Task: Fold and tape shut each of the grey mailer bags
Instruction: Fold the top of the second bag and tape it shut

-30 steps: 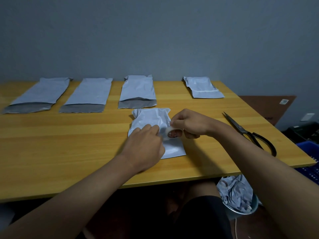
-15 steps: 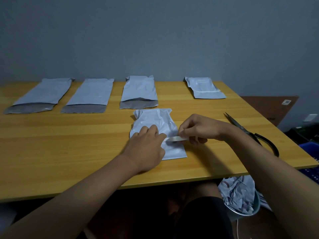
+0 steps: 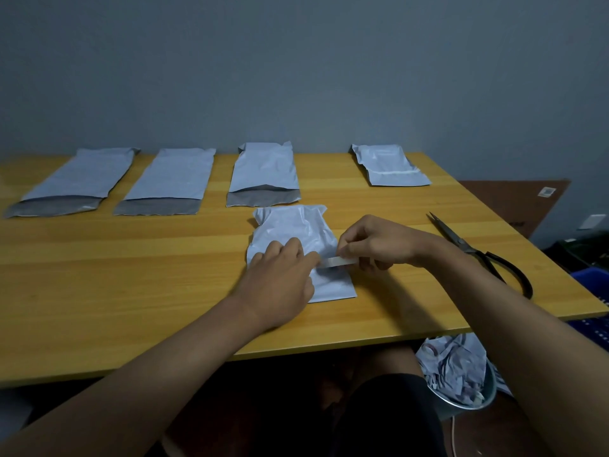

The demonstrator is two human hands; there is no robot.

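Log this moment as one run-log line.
step: taping mailer bag | left hand: presses tape strip end onto bag | right hand: pinches strip | scissors: idle on table | three bags unfolded

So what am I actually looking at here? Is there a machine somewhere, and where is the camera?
No machine at all: these are a person's two bare hands, filmed by a wide-angle camera worn on their head, looking forward and down. That is why both arms reach in from the bottom of the picture.

On the wooden table lies a folded grey mailer bag right in front of the person. The left hand presses down on it, while the right hand pinches a strip of tape stretched across to the left fingertips.

Along the far edge lie three unfolded bags with their flaps open, and one finished bag to the right. Black scissors rest near the right arm. Below the table a bin holds crumpled scraps.
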